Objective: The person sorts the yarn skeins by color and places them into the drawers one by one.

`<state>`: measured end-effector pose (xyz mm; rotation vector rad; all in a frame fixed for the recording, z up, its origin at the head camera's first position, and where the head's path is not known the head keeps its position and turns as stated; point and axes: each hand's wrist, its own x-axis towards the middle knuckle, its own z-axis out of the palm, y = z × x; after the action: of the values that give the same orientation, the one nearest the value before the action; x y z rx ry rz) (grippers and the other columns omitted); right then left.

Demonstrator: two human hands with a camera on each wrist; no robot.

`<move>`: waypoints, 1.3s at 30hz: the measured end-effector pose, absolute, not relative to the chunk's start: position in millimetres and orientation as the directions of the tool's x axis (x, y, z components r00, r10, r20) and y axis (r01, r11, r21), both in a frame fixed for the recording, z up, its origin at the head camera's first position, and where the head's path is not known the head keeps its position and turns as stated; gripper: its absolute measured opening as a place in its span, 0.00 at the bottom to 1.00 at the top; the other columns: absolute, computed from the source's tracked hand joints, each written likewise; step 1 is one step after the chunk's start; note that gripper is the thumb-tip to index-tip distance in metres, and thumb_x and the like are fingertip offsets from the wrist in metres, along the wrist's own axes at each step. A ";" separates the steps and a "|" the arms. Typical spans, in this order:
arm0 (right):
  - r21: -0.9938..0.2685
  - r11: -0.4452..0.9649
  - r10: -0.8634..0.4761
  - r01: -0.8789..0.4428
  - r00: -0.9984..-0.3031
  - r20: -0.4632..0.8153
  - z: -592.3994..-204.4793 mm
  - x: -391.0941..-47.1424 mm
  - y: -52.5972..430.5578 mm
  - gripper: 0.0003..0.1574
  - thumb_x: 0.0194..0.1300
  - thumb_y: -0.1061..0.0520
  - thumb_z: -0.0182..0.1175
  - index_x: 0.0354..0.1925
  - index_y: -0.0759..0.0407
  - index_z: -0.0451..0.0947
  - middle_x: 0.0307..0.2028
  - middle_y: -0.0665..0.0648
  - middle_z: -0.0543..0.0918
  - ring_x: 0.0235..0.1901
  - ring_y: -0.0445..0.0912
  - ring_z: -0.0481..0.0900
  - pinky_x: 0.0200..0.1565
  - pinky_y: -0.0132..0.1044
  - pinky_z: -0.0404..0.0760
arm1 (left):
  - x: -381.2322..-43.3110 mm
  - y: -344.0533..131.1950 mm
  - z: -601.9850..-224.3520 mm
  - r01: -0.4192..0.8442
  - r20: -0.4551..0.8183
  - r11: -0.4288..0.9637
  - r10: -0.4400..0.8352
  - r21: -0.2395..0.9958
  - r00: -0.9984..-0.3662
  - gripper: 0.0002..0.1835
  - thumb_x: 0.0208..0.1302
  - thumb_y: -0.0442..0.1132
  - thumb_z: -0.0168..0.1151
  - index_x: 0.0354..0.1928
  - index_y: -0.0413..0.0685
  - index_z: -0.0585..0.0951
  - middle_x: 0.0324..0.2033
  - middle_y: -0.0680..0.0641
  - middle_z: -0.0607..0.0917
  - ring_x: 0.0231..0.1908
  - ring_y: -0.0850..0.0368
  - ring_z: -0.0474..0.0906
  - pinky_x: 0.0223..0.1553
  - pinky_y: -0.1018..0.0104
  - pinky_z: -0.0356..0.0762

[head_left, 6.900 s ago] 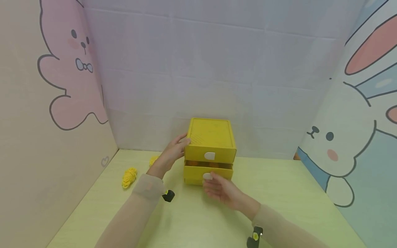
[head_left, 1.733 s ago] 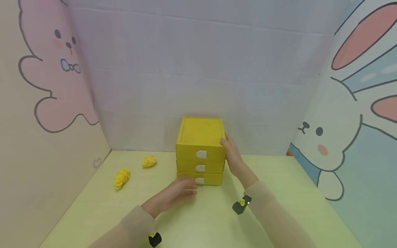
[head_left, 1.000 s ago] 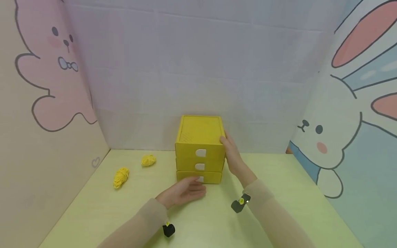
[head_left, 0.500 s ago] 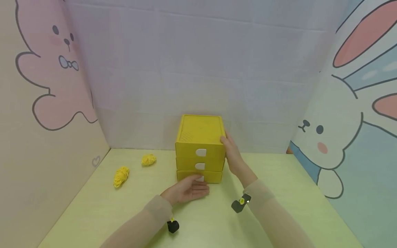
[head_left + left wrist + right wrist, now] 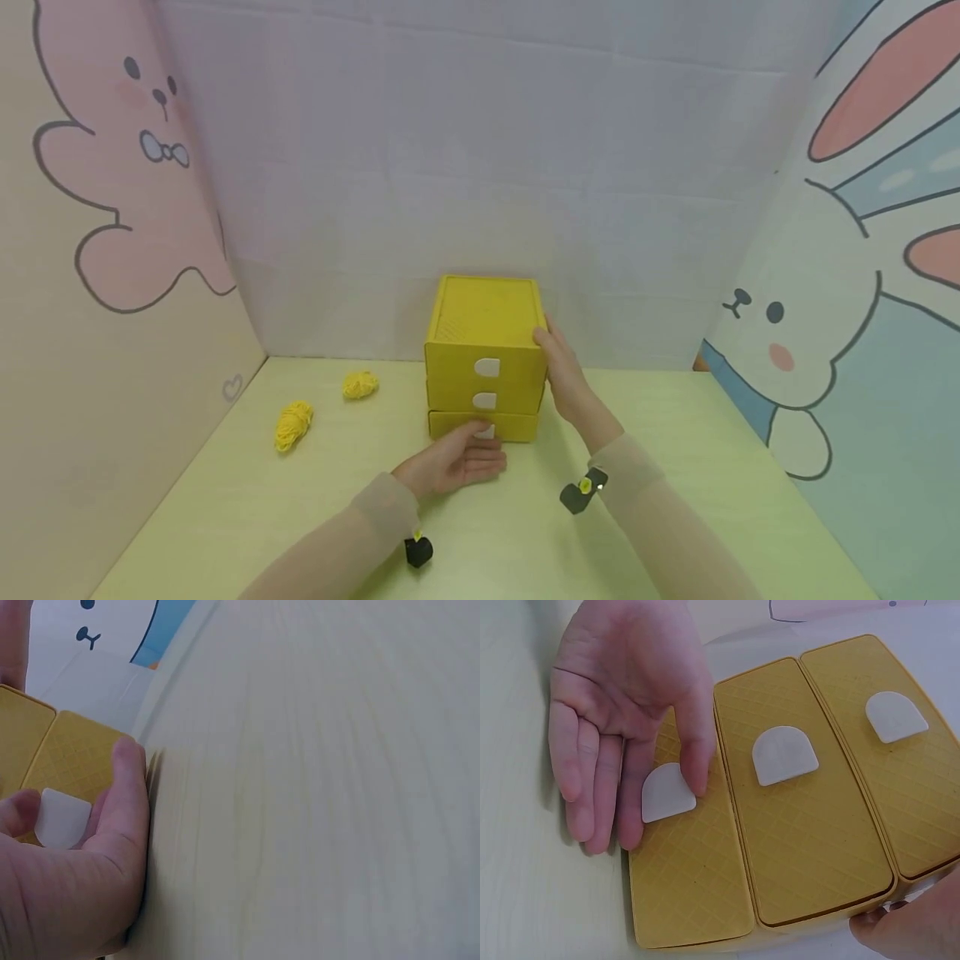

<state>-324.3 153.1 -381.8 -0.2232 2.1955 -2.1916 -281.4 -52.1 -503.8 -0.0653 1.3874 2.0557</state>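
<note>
A yellow drawer box (image 5: pixel 487 312) with three stacked drawers stands against the back wall. Each drawer front carries a white tab handle. My left hand (image 5: pixel 453 460) is at the bottom drawer (image 5: pixel 694 877), palm up. Its thumb and index finger pinch the lowest white handle (image 5: pixel 667 795); the other fingers reach out low over the table. On the box's right side lies my right hand (image 5: pixel 567 379), thumb at the top front corner and fingers along the side wall, partly hidden. All three drawers look closed in the right wrist view.
Two bundles of yellow cord, a nearer bundle (image 5: pixel 293 426) and a farther bundle (image 5: pixel 360 385), lie left of the box on the pale table (image 5: pixel 675 500). Walls with cartoon animals close in the left and right sides.
Earlier the middle drawer stood pulled out under my right hand, orange things inside; now it is closed. My right hand moved to the box's right side, my left to the lowest handle.
</note>
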 end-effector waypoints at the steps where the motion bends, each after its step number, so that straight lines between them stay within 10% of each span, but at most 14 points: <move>1: -0.997 0.000 -0.118 -0.080 -0.990 0.079 -382.2 -324.2 153.0 0.39 0.74 0.36 0.43 0.77 0.33 0.43 0.76 0.41 0.46 0.75 0.45 0.43 0.73 0.54 0.46 | -280.6 -52.2 -503.3 -0.538 -0.387 -0.228 0.481 0.811 -0.787 0.34 0.71 0.54 0.54 0.62 0.27 0.69 0.54 0.31 0.79 0.55 0.40 0.79 0.57 0.51 0.77; 39: -0.996 -0.005 -0.107 -0.092 -0.990 0.092 -380.9 -323.7 152.7 0.39 0.74 0.38 0.44 0.77 0.34 0.45 0.76 0.41 0.49 0.74 0.44 0.44 0.73 0.53 0.47 | -230.6 -63.0 -504.0 -0.553 -0.401 -0.124 0.562 0.824 -0.723 0.36 0.70 0.57 0.53 0.62 0.27 0.70 0.50 0.33 0.82 0.52 0.40 0.81 0.55 0.50 0.78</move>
<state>-323.7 152.7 -380.9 -0.2212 2.2085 -2.2083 -230.6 -63.0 -504.0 0.0101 1.4034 1.9215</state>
